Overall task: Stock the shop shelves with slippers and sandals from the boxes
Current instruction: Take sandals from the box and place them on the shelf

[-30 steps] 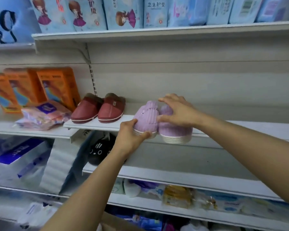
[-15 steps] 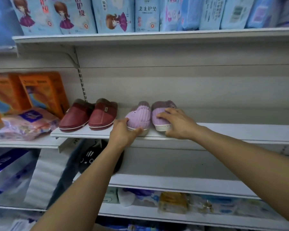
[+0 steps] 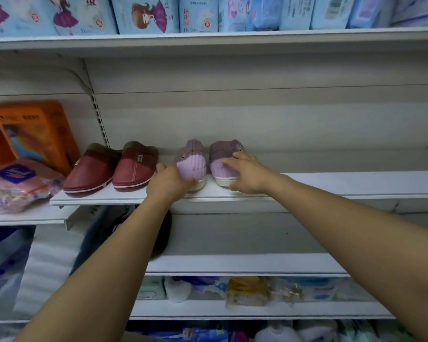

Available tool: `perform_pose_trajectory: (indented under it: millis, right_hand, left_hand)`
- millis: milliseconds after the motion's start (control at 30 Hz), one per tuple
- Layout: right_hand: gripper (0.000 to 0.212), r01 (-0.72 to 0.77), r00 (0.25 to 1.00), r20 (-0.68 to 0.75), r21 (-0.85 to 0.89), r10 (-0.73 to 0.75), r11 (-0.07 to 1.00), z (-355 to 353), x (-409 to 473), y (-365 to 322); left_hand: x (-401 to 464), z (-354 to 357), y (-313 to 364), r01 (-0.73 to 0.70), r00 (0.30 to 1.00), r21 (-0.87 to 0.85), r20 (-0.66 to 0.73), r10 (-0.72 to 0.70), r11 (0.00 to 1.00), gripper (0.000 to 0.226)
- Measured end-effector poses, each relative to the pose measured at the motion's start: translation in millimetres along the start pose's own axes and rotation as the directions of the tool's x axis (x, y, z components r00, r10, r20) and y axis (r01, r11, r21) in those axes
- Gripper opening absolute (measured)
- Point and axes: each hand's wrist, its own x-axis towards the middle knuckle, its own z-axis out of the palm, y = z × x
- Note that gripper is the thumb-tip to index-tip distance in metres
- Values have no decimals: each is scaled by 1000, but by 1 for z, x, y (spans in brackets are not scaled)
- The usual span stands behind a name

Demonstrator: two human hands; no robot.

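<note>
Fingers (image 3: 229, 162) of the right hand (image 3: 247, 174) lie spread and loose over the toe of the right-hand lilac ribbed fabric slipper (image 3: 224, 160), touching it without closing round it. The left hand (image 3: 169, 181) cups the toe of the left-hand lilac ribbed fabric slipper (image 3: 190, 161), thumb on one side and fingers on the other in a light grasp. Both slippers stand flat on the white metal shelf (image 3: 331, 183) at the centre of the frame, toes near its front edge, a narrow gap between them. Just left of them sits a pair of dark red smooth slippers with brown fleece lining (image 3: 114, 169), also near the edge. To the right the shelf runs bare to the frame's side. At left, on a lower white shelf, orange cardboard boxes (image 3: 35, 134) stand behind a clear plastic packet (image 3: 17, 183). Along the top, pale blue packs with cartoon girls (image 3: 146, 13) fill the upper shelf. Lower shelves hold blurred wrapped goods.
</note>
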Motion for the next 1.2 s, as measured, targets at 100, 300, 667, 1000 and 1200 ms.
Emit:
perform_pose_trajectory:
  millis: [100, 300, 667, 1000, 1200]
  right_hand:
    - [59, -16, 980, -199, 27, 21, 1000, -13, -34, 4]
    - [45, -49, 893, -449, -68, 13, 996, -35, -144, 42]
    - [47, -386, 792, -563, -163, 236, 908, -74, -451, 208]
    - [48, -711, 668, -481, -187, 567, 678, -109, -712, 372]
    - [42, -859, 497, -437, -128, 750, 496, -117, -808, 457]
  left_hand:
    - [-22, -5, 18, -153, 972, 15, -178, 153, 988, 65]
    - [-96, 7, 77, -455, 833, -29, -366, 414, 890, 49]
    - [-292, 108, 263, -688, 709, -78, -286, 645, 722, 58]
    - [-447, 248, 486, -829, 537, -245, -96, 838, 503, 63]
    - [-499, 312, 597, -894, 381, -260, -15, 925, 364, 52]
